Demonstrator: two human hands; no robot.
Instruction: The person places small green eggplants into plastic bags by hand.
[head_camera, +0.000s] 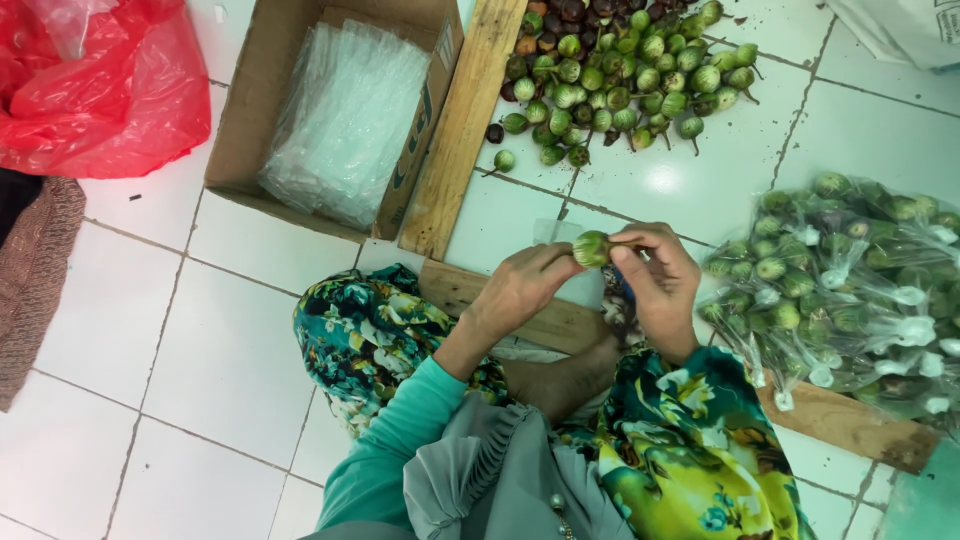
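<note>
A person sitting on a white tiled floor (180, 330) holds a small round green eggplant (591, 248) between both hands, just above the lap. The left hand (520, 290) has its fingers closed on the eggplant from the left side, while the right hand (658, 285) is clamped on it from the right, thumb and fingers curled around its end. A clear plastic bag (560, 235) shows faintly behind the eggplant, though whether either hand grips it cannot be told. Beyond the hands, a loose pile of eggplants (620, 80), mostly green with some dark purple ones at the far edge, lies on the floor between wooden planks; one plank (462, 125) runs upright along the left of the pile and another plank (850, 425) passes under the hands toward the right. To the right, a heap of filled bags (850, 290) of eggplants, each knotted shut, rests near the right hand. To the left of the upright plank stands an open cardboard box (262, 95) holding a stack of clear empty bags (345, 120). A red plastic bag (100, 85) lies in the far left corner, well apart from the hands. The person wears a teal sleeve (400, 440) and a floral garment (690, 450).
</note>
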